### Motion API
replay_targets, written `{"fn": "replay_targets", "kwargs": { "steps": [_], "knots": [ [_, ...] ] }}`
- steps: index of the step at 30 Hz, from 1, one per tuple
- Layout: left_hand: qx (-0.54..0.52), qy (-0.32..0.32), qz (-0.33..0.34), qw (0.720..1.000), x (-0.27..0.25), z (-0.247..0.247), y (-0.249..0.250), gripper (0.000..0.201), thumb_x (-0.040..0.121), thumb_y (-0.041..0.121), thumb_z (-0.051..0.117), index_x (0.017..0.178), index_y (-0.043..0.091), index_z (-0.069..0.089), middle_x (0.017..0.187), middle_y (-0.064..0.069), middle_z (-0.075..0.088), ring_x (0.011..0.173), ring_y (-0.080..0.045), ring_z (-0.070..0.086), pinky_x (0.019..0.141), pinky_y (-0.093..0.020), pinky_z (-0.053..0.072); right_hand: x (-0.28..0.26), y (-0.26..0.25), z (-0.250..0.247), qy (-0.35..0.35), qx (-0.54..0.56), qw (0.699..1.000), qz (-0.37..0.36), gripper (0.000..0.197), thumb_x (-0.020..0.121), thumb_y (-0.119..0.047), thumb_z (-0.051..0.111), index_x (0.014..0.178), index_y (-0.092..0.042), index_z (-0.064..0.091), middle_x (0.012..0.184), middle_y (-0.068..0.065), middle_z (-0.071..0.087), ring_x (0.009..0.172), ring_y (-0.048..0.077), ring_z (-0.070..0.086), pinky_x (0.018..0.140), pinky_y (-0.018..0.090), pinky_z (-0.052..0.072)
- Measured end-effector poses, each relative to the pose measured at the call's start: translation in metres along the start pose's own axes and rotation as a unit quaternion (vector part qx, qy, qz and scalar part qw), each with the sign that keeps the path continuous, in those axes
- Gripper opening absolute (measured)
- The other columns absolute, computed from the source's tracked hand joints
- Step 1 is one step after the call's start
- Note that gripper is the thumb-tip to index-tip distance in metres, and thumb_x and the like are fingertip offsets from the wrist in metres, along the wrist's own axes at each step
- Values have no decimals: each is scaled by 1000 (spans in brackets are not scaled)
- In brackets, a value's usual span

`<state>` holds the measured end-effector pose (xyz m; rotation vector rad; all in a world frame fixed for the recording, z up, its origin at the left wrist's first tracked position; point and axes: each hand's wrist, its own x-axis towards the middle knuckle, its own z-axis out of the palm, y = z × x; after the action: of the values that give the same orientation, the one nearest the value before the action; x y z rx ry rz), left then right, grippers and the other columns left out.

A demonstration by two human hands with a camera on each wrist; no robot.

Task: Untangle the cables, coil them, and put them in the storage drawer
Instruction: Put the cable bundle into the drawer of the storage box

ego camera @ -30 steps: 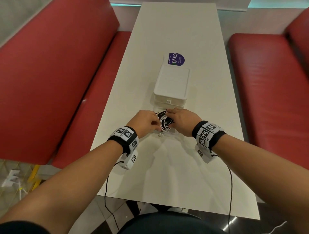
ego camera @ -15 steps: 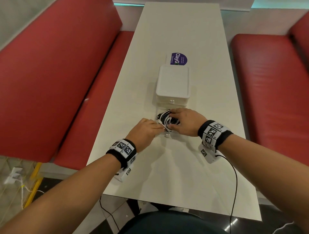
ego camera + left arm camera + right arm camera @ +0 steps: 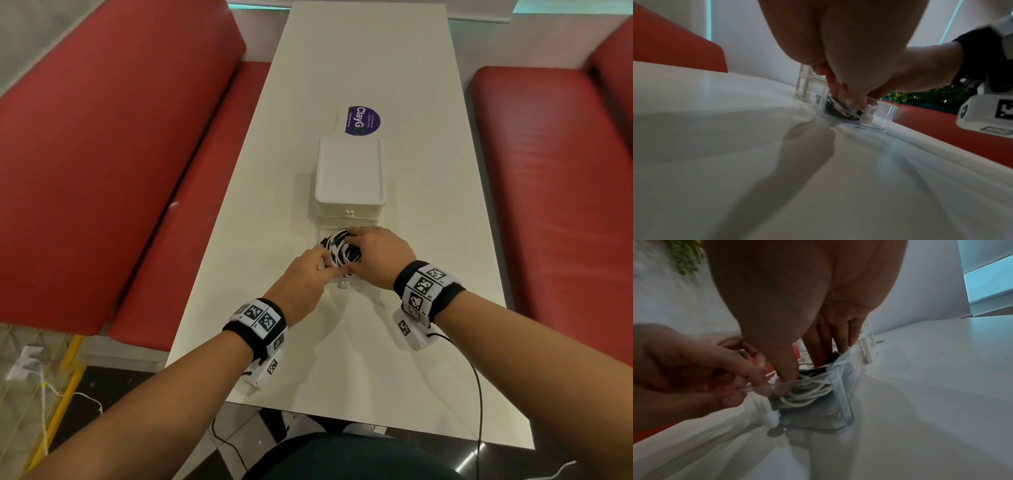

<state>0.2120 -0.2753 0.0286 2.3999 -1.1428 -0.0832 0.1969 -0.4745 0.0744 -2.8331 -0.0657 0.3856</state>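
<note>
On the white table (image 3: pixel 359 359) stands a white storage unit (image 3: pixel 349 171) with its clear bottom drawer (image 3: pixel 322 234) pulled out toward me. Coiled black and white cables (image 3: pixel 337 250) lie inside it. In the right wrist view my right hand (image 3: pixel 818 353) presses the cables (image 3: pixel 807 391) down with straight fingers, close to the drawer's side wall (image 3: pixel 844 386). My left hand (image 3: pixel 748 382) pinches the drawer's front wall just above the white bunny-shaped knob (image 3: pixel 770 417). The left wrist view shows its fingers (image 3: pixel 840 91) dipping over that wall onto the cables (image 3: pixel 838 108).
A purple round sticker (image 3: pixel 363 120) lies on the table beyond the storage unit. Red padded benches run along the left (image 3: pixel 102 171) and the right (image 3: pixel 548 171). Thin black wires hang from both wrist cameras over the table's near edge.
My left hand has drawn back from the top of the cable bundle to the drawer's front wall. My right hand has stayed on the cables, pressing them lower into the drawer.
</note>
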Motion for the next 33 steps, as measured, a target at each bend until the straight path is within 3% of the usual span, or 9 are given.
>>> {"fn": "replay_targets", "kwargs": {
  "steps": [4,10,14,18,20,24,26,29,33],
  "knots": [
    [25,11,27,999,-5,5,-6,18,79,-4,66,93,6,72,106,-5,66,88,-17,44,74,-32,48,-3,-2,-3,8,-16,1000,2,56,83,-52,72,128,-21,66,141,-5,59,124,28,56,101,38,46],
    [-1,2,67,998,0,-12,-12,30,83,-1,67,112,5,69,116,-6,65,105,-22,51,92,-36,50,-4,0,2,5,-44,999,-30,62,86,-56,68,133,-16,62,144,0,56,129,26,51,109,37,39],
    [77,-44,77,993,14,-14,-16,64,83,7,70,143,3,48,150,-11,46,139,-29,41,112,-41,39,-2,3,2,2,-17,999,-34,64,83,-57,71,136,-23,61,144,-4,56,129,25,53,109,36,40],
    [264,-149,92,948,4,4,-18,65,97,11,40,155,1,13,164,-17,13,152,-33,8,124,-47,12,-8,7,4,32,68,997,-1,78,73,-54,83,136,-16,55,138,0,55,112,26,62,93,38,52],
    [302,-148,78,939,4,4,-12,64,98,15,33,156,2,10,165,-15,9,153,-31,4,124,-48,0,-11,12,8,50,89,995,3,78,71,-52,84,130,-7,57,131,5,52,103,26,63,91,36,53],
    [215,-152,61,963,11,2,-9,68,93,3,41,156,5,18,166,-13,1,152,-28,8,123,-37,16,-17,18,22,97,26,994,-31,63,88,-51,69,131,-5,62,132,7,57,129,28,52,121,42,20],
    [154,-155,26,976,9,3,-15,77,91,-2,46,158,13,11,167,-7,-3,151,-27,12,121,-37,26,-20,21,27,114,-13,993,-37,52,99,-49,53,136,-11,60,140,1,56,144,25,39,123,46,6],
    [142,-159,43,976,9,3,-14,88,89,-2,45,158,18,-5,167,-5,0,152,-23,14,121,-38,23,-22,26,29,131,-29,991,-12,51,94,-60,53,132,-27,64,138,-10,57,141,23,37,113,49,19],
    [206,-167,63,962,7,4,-4,93,82,-4,44,158,14,-7,166,-11,-10,153,-24,6,124,-38,11,-17,25,24,151,41,986,57,52,72,-69,71,112,-37,66,125,-18,59,120,22,40,90,39,27]
  ]
}}
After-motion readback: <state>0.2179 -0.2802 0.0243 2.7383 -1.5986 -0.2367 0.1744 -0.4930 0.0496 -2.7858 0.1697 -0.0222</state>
